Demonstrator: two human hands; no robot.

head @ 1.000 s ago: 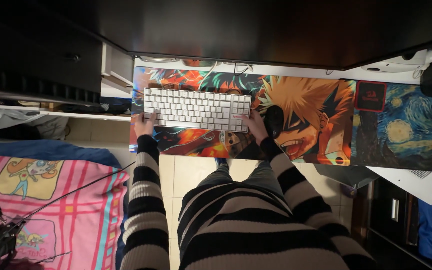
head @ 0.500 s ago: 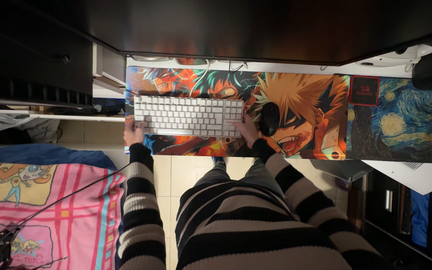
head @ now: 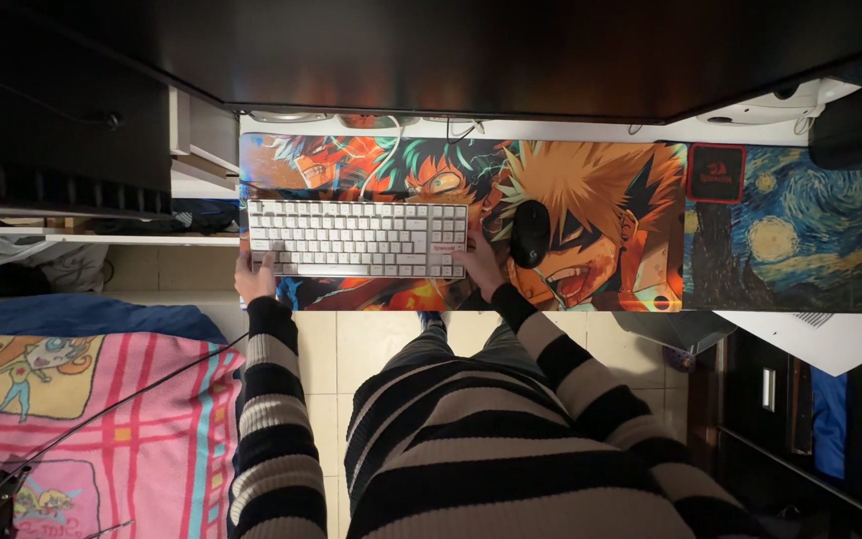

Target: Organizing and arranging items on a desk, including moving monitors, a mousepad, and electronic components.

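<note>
Black mouse (head: 530, 233) on cartoon-print desk mat (head: 600, 190) at 12 o'clock; swirly blue mat (head: 800, 240) at 2; pink plaid blanket (head: 131, 419) at 8.
</note>
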